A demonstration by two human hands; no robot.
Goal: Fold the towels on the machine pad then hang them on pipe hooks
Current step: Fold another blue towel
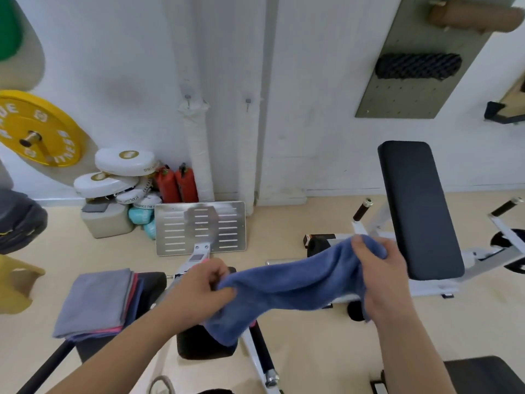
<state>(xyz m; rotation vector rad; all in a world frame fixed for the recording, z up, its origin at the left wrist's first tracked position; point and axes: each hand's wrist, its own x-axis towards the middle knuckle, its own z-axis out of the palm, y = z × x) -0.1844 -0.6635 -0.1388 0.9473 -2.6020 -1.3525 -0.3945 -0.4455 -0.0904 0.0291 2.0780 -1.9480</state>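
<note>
Towel (292,282) stretched between gripping left hand (204,282) and right hand (380,268), folded stack (96,302) beside.

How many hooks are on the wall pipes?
2: the left hook on the wrapped pipe; the right hook on the neighbouring pipe. Others may be hidden.

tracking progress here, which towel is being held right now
The blue towel, gripped by the left hand and right hand; the grey-topped stack lies untouched on the pad.
</note>
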